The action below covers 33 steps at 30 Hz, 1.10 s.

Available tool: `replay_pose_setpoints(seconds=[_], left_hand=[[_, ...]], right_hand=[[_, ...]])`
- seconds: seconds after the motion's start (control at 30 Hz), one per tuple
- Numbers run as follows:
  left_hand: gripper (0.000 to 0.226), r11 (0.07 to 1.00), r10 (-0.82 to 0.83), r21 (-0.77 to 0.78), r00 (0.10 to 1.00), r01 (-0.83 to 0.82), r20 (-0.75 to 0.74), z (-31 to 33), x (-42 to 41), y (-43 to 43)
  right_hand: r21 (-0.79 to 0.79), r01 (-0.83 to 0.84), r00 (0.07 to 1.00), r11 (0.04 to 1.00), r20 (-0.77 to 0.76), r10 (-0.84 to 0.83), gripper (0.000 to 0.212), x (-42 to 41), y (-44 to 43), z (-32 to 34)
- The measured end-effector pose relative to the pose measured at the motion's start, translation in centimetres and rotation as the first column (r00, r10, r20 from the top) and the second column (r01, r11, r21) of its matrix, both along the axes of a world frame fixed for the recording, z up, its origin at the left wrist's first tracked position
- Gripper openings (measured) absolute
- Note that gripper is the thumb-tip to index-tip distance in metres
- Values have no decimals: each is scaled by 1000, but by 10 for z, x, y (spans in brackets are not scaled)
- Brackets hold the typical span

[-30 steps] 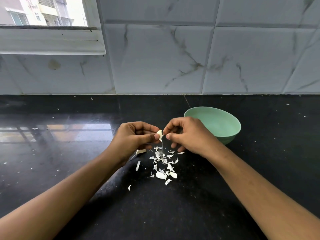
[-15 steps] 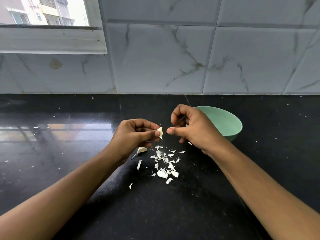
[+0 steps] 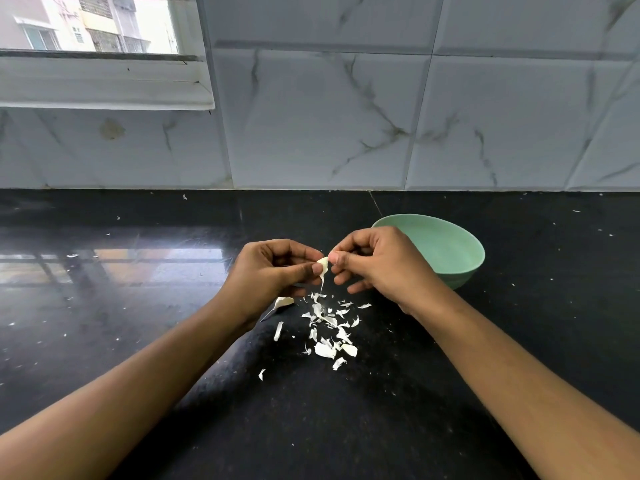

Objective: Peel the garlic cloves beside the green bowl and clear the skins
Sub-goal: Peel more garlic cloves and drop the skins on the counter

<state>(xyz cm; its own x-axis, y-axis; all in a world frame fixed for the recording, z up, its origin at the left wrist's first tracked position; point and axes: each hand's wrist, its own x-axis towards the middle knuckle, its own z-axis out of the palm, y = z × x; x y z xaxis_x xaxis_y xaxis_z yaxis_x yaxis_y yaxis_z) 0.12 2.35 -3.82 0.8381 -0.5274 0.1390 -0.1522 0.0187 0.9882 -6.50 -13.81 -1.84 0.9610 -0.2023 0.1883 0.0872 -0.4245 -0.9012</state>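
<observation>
Garlic clove (image 3: pixel 322 264) pinched aloft between both grips, above the table (image 3: pixel 138 323), at 9 o'clock of the green bowl (image 3: pixel 450 252). Left grip (image 3: pixel 273 271) grasping the clove's near side between thumb and forefinger. Right grip (image 3: pixel 377 268) nipping its upper edge with thumb and forefinger tips, other fingers loosely curled. Thin strand of skin dangling from the clove toward 6 o'clock, so stripping of this one judged under way, not finished.

Heap of loose skins (image 3: pixel 329 327) on the table at 6 o'clock of the clove, stray flakes out toward 7 o'clock. Judged a sign of a fair amount of peeling done. Clearing not yet begun, by the look of it, with the skins all lying loose on the table. Bowl interior bare as far as visible, its near side hidden behind the right grip; cannot tell where any peeled cloves lie. Pale pointed piece (image 3: pixel 282 302) at 7 o'clock, just under the left grip: another clove or a large husk, cannot tell which. No other unpeeled cloves in sight.

Farther out, tiny white specks over the dark table at 9 and 3 o'clock, probably due a wipe too. Marbled tile wall (image 3: pixel 311 116) at 12 o'clock, window (image 3: pixel 90 26) at 10 o'clock. Nothing barring a sweep of the heap, with only the bowl close by at 2 o'clock to mind.
</observation>
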Motion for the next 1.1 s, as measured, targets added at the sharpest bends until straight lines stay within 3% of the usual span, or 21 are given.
replay_pose_setpoints(seconds=[0.2,0.47,0.67,0.87,1.1], left_hand=[[12,1000,7,-2,999,-7,53,0,-1,1],[17,999,49,12,972,-53,231,0,-6,0],[17,994,76,47,937,-98,341,-1,-8,1],[17,994,80,41,943,-99,324,0,-8,1],[17,993,66,64,933,-95,355,1,-10,1]], right_hand=[[159,-54,996,986,-55,63,9,0,3,2],[44,31,999,999,16,-32,17,4,5,-2],[-19,131,989,991,71,-129,8,3,9,-6],[131,114,993,985,18,-117,15,4,9,-4],[186,106,994,977,-7,-107,17,3,10,-4]])
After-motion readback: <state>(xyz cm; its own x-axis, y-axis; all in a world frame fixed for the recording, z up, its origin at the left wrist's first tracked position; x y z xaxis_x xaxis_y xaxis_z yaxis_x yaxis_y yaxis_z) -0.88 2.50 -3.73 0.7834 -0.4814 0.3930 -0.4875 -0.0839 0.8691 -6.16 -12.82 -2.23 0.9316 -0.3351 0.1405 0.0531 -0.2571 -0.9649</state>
